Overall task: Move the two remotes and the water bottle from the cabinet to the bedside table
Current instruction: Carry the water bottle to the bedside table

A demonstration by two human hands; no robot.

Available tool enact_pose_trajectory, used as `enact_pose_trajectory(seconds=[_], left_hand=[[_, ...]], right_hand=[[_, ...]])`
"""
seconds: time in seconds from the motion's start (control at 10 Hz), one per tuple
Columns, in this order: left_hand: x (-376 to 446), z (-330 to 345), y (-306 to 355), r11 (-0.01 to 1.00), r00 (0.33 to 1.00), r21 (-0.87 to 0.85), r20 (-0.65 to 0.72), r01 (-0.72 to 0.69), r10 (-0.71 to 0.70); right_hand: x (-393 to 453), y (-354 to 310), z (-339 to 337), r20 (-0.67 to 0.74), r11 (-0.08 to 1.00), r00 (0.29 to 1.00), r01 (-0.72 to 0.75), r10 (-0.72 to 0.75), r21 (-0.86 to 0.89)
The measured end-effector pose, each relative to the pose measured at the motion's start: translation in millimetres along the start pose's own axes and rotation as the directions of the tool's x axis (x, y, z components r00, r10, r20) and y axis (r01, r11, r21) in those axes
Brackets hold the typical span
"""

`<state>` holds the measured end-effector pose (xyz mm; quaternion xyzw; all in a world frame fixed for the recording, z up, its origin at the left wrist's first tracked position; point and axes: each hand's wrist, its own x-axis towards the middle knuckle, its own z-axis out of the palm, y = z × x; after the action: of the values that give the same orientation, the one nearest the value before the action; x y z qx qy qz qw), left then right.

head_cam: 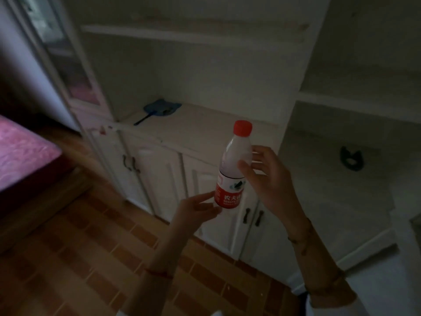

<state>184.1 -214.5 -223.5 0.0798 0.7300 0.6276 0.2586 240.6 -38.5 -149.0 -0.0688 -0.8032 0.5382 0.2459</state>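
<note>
A clear water bottle (pixel 234 165) with a red cap and a red-and-white label is held upright in the air in front of the white cabinet (pixel 205 124). My right hand (pixel 266 179) grips its upper body, thumb in front and fingers behind. My left hand (pixel 198 210) touches the bottle's base with its fingertips from below left. No remote shows anywhere in the view, and the bedside table is out of sight.
A blue fly swatter (pixel 159 109) lies on the cabinet's counter at the left. A dark green cat-shaped object (pixel 352 158) sits in the recess to the right. A pink bed (pixel 20 153) is at the left, with wooden floor (pixel 79 258) below.
</note>
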Motion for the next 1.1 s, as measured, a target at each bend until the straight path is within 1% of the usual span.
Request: enact_pose_trajectory(seconds=[0.1, 0.2, 0.3, 0.4, 0.5, 0.6, 0.7, 0.9, 1.0, 1.1], left_hand=[[-21.8, -26.0, -16.9, 0.999, 0.995, -0.003, -0.084, 0.05, -0.05], [-46.8, -50.9, -30.9, 0.997, 0.982, -0.04, -0.176, 0.062, -0.069], [-72.9, -82.1, -54.4, 0.991, 0.967, -0.096, -0.225, 0.097, -0.117], [-89.5, -106.0, -66.9, 0.989, 0.943, -0.128, -0.311, 0.078, -0.115], [-112.4, -135.2, -82.7, 0.974, 0.897, -0.205, -0.407, 0.094, -0.172], [-127.1, -168.5, -95.7, 0.962, 0.854, -0.262, -0.481, 0.076, -0.198], [-147.3, -210.4, -103.9, 0.943, 0.795, -0.324, -0.55, 0.078, -0.255], [-196.1, -306.0, -126.1, 0.927, 0.671, -0.372, -0.679, 0.035, -0.298], [-224.8, -349.2, -135.3, 0.929, 0.62, -0.37, -0.729, 0.001, -0.291], [-252.9, -385.9, -143.2, 0.93, 0.544, -0.368, -0.782, -0.009, -0.305]], right_hand=[[-6.1, 0.0, 33.6, 0.106, 1.0, 0.994, 0.005, -0.007, 0.019], [-11.2, -2.0, 68.9, 0.209, 0.999, 0.978, -0.001, -0.009, 0.047], [-16.9, -6.9, 106.3, 0.32, 0.997, 0.947, -0.01, -0.013, 0.072], [-23.4, -16.4, 144.1, 0.42, 0.996, 0.907, 0.006, -0.044, 0.091], [-28.6, -29.4, 185.9, 0.509, 0.994, 0.858, 0.016, -0.072, 0.112], [-32.7, -44.1, 233.9, 0.581, 0.99, 0.806, 0.043, -0.113, 0.133], [-38.7, -63.2, 288.9, 0.647, 0.983, 0.744, 0.073, -0.166, 0.169], [-62.5, -105.9, 410.0, 0.73, 0.957, 0.622, 0.131, -0.283, 0.259], [-81.0, -130.0, 466.2, 0.769, 0.945, 0.551, 0.142, -0.323, 0.295], [-100.2, -153.3, 516.8, 0.779, 0.923, 0.498, 0.161, -0.381, 0.349]])
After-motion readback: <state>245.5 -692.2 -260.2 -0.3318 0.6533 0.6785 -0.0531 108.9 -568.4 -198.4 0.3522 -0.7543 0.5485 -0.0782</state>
